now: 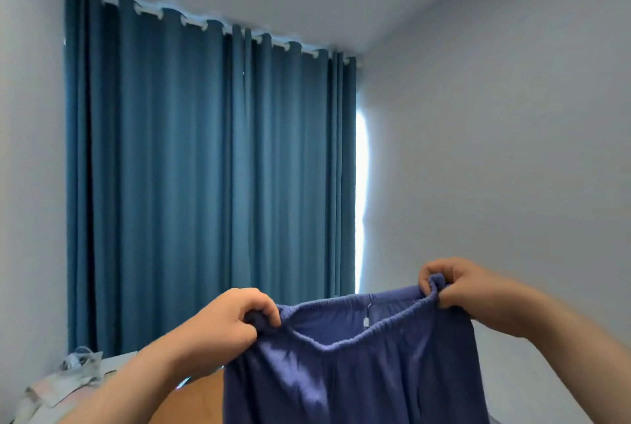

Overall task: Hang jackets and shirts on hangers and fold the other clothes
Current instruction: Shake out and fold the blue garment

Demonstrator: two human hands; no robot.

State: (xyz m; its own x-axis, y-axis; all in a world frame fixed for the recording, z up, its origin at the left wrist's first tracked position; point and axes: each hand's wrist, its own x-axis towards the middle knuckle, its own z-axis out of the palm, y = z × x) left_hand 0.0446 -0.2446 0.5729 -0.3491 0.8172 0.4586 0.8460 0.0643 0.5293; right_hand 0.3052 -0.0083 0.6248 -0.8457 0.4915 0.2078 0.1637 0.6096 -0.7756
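I hold up a pair of blue-purple trousers (355, 372) with an elastic waistband, hanging down in front of me. My left hand (222, 324) grips the left end of the waistband, fingers curled round the fabric. My right hand (457, 285) pinches the right end, a little higher than the left. The waistband sags between the two hands and a small white label shows inside it. The legs run out of the bottom of the frame.
Closed blue curtains (205, 167) cover the window ahead, with a bright gap at their right edge. Plain walls stand left and right. At the lower left lie crumpled pale cloth or paper (65, 379) and a wooden surface (198, 399).
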